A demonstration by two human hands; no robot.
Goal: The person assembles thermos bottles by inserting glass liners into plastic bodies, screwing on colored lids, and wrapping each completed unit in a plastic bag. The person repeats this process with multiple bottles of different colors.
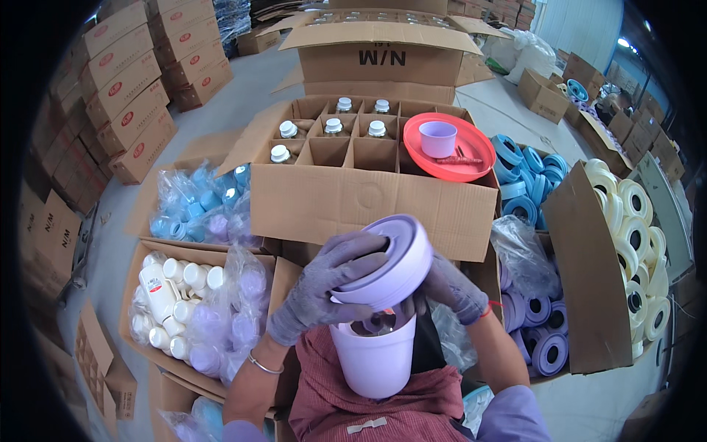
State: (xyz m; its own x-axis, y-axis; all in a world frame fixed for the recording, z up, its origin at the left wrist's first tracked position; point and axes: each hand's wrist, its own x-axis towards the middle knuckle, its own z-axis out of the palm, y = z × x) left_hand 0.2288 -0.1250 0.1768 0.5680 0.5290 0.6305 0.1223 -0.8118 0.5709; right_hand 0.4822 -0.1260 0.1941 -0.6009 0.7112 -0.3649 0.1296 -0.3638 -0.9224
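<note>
A lilac tapered pot (373, 359) stands upright at my lap, its mouth facing up and something shiny and dark showing inside. Above it a lilac ring-shaped top (394, 265) is tilted. My left hand (328, 283), in a grey-purple glove, is closed on the left side of this top, fingers over its upper face. My right hand (451, 289), gloved alike, is closed against the top's right side, close to the pot's rim. The right fingertips are partly hidden behind the top.
Ahead is a divided carton (368, 195) with white-capped bottles and a red basin (449, 171) holding a lilac cup (438, 140). Cartons of white bottles (158, 291) and blue parts (195, 210) lie left; purple rings (549, 353) and cream rings (637, 236) lie right.
</note>
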